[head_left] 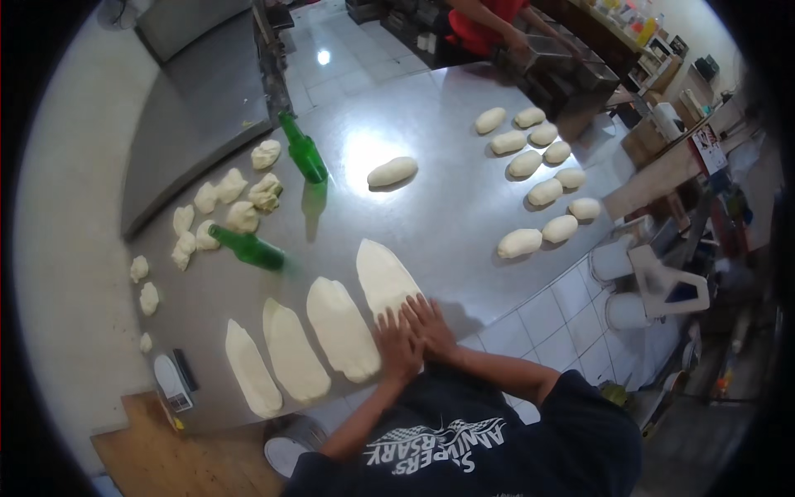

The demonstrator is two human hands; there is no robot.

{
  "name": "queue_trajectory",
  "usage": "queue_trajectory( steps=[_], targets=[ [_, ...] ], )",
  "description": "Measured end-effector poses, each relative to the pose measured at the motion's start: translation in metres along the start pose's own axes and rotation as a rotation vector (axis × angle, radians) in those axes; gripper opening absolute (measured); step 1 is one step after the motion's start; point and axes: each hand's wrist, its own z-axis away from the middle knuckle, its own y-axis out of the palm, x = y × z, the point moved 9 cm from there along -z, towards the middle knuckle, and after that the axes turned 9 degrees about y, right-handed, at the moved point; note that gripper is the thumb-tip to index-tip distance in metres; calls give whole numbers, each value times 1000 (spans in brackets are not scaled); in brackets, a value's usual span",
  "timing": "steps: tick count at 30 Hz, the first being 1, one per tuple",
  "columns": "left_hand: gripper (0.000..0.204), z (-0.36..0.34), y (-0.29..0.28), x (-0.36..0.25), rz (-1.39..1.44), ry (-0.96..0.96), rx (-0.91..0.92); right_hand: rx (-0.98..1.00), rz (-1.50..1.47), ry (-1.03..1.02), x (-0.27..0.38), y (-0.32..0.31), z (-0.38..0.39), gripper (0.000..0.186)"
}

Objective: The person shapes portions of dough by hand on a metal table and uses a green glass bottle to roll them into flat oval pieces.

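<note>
A long, flattened dough strip lies at the steel table's front edge, with my left hand and my right hand on its lower end, side by side, palms down and fingers out flat. Three more flattened strips lie in a row to their left. An oval dough roll rests mid-table. Several more rolls stand in rows at the right. At the left, two green bottles are among rough dough lumps: one upright, the other nearer me.
A small scale sits at the steel table's left corner. Behind the table a person in red handles metal pans. White buckets stand on the tiled floor to the right. A wall bounds the left side.
</note>
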Motion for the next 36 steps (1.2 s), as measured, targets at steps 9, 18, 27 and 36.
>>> queue_trajectory(
  steps=[9, 18, 27, 36],
  targets=[
    [50, -67, -43, 25, 28, -73, -285, -152, -446, 240, -23, -40, -82, 47],
    [50, -54, -38, 5, -42, -112, -296, -227, -244, 115, 3, -44, -54, 41],
    [43, -126, -67, 85, 369, -259, -514, -249, -789, 405, -36, -48, -146, 31],
    [45, -130, -61, 52, -9, -181, -447, -337, -362, 180, -12, -47, -149, 31]
  ],
)
